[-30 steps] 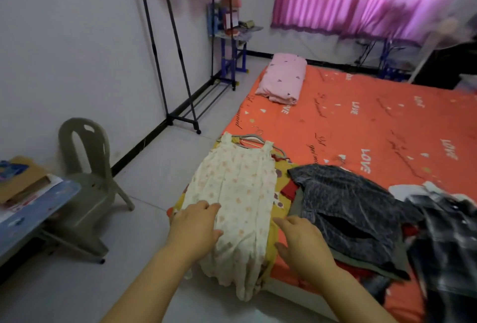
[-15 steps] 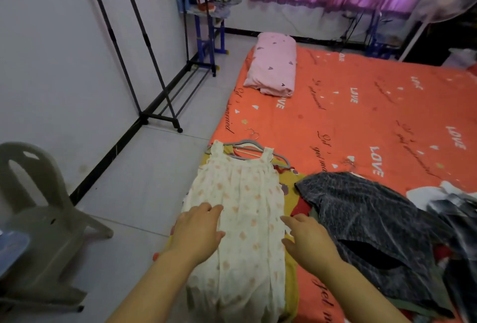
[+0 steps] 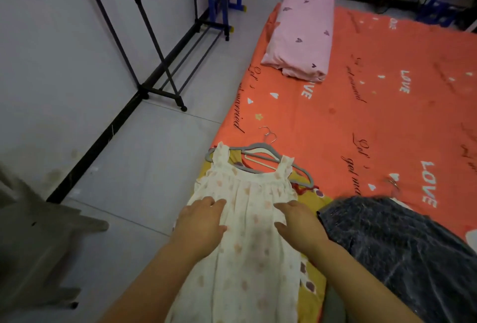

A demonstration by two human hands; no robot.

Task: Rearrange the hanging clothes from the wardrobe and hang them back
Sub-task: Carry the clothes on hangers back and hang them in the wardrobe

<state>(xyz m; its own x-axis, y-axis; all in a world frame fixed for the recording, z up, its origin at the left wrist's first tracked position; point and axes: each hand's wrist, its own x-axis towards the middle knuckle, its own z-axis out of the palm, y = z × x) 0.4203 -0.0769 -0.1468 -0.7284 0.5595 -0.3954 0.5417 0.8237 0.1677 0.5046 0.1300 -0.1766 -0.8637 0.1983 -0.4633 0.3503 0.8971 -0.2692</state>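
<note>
A small cream dress with pale orange spots (image 3: 247,222) lies flat on the near corner of the bed, on a grey hanger (image 3: 260,148) stacked with other hangers. My left hand (image 3: 201,222) rests flat on the dress's left side with fingers straight. My right hand (image 3: 299,222) lies flat on its right side. Under the dress is a yellow patterned garment (image 3: 313,281). A dark grey speckled garment (image 3: 402,248) lies to the right.
The orange bedsheet (image 3: 387,116) carries a pink pillow (image 3: 302,33) at its head. A black clothes rack frame (image 3: 160,64) stands against the left wall on the tiled floor. A grey plastic chair (image 3: 33,240) is at the lower left, blurred.
Both hands have slid up the dress toward its chest and moved closer together. The view has tipped downward and nearer to the bed.
</note>
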